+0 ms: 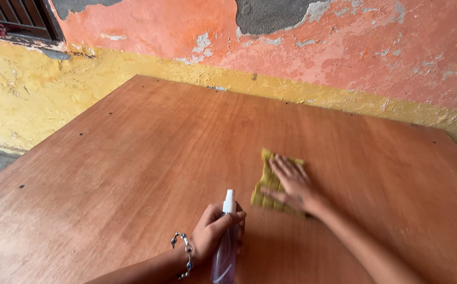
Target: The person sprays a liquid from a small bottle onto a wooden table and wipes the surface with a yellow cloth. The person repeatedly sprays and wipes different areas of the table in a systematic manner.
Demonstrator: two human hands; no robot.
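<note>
Lying flat near the middle of the wooden tabletop (134, 158): a yellow-green cloth (268, 185), folded and partly covered. Pressing down on it with fingers spread and palm flat, not closed around it: the right hand (291, 185). Standing just beside, nearer the camera and apart from the cloth: a clear spray bottle (225, 247) with a white nozzle, upright. Wrapping fully around its body, index finger curling over the top: the left hand (214, 232), wearing a beaded bracelet (185, 254) at the wrist. Rising behind the table: a peeling orange and yellow wall (344, 47).
</note>
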